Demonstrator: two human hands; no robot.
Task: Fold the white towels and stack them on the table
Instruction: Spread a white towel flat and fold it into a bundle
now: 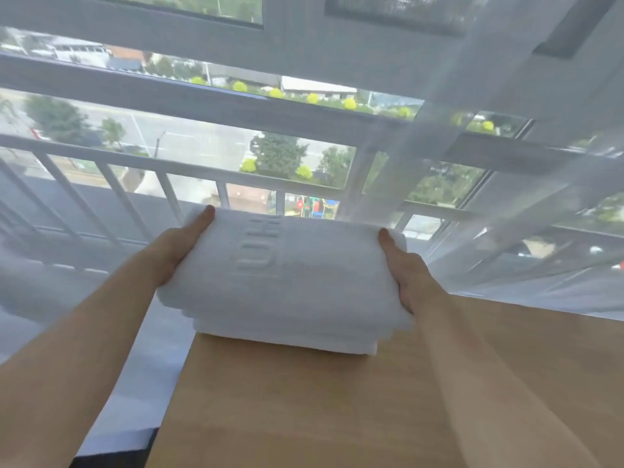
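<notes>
A stack of folded white towels (287, 285) sits at the far left corner of the wooden table (371, 407). The top towel bears embossed letters. My left hand (179, 244) grips the stack's left side, thumb lying on top and fingers hidden beneath. My right hand (408, 268) grips the right side the same way, thumb on top. The lowest layers rest on the table; whether the upper towels are lifted off them I cannot tell.
A sheer white curtain (506, 163) hangs just behind the table, in front of a large window with a white railing (135, 163). White bedding (135, 383) lies left of the table's edge.
</notes>
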